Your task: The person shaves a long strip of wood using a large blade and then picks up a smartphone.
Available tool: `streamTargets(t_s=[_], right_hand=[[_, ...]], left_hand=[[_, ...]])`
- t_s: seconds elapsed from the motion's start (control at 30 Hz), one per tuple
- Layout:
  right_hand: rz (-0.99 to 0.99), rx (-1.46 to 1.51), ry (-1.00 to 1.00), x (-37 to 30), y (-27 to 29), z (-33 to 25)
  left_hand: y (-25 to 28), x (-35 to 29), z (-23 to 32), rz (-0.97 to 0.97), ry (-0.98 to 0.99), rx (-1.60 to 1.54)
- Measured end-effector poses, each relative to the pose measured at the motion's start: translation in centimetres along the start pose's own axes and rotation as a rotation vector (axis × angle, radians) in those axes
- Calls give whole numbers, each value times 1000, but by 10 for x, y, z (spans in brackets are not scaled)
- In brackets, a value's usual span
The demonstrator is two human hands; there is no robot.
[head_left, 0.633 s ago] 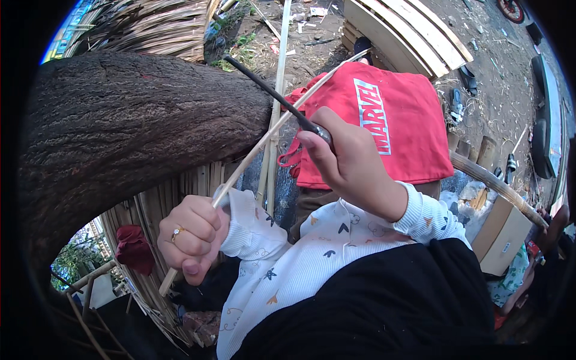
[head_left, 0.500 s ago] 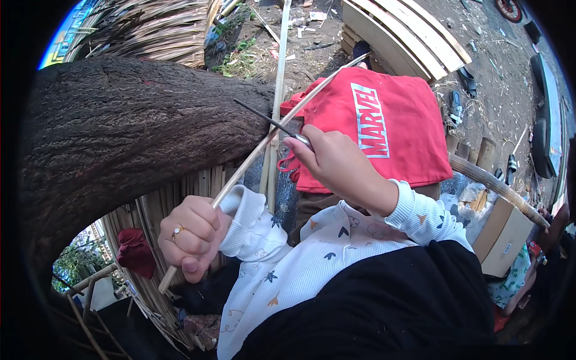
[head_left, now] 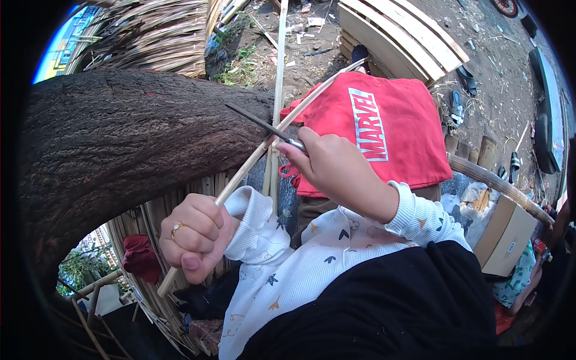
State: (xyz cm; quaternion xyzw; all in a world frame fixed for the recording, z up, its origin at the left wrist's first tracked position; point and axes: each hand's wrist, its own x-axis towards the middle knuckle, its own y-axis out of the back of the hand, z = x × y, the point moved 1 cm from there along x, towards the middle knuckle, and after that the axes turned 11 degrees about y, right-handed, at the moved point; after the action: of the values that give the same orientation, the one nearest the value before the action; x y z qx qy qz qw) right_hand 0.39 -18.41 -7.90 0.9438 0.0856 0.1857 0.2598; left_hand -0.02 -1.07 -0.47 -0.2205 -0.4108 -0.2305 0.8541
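My left hand, with a ring on one finger, is closed in a fist round the lower part of a long pale wooden strip, which looks like split bamboo. The strip slants up to the right, its far end over a red cloth bag across my legs. My right hand grips a knife by its handle, which the fingers mostly hide. The dark narrow knife blade points up-left and lies across the strip near its middle. Behind them stands another pale strip, nearly upright in the picture.
A thick tree trunk runs close on the left, near the blade's tip. Stacked pale planks lie at the far right. A bamboo pole and a cardboard box are at my right. Sandals lie on the littered ground.
My right hand and the knife have shifted slightly left and down along the strip. My left hand keeps its hold almost in place. The whole view has tilted a little.
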Motion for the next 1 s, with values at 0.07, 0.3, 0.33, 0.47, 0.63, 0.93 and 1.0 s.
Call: streamTargets(t_s=[0.07, 0.3, 0.33, 0.47, 0.63, 0.93, 1.0], right_hand=[[-78, 0, -30, 2, 11, -11], [40, -2, 145, -12, 7, -29], [110, -162, 29, -9, 0, -10], [-29, -159, -122, 8, 3, 34], [-65, -2, 48, -9, 8, 1], [57, -215, -21, 1, -22, 60], [-6, -193, -99, 4, -20, 48]], left_hand=[[-2, 3, 3, 11, -34, -18], [-19, 5, -5, 17, 14, 1], [-21, 8, -10, 27, -27, -5], [-19, 1, -1, -37, -27, 7], [-7, 0, -13, 25, -17, -17], [7, -15, 3, 253, -51, 108], [10, -17, 7, 256, -26, 112]])
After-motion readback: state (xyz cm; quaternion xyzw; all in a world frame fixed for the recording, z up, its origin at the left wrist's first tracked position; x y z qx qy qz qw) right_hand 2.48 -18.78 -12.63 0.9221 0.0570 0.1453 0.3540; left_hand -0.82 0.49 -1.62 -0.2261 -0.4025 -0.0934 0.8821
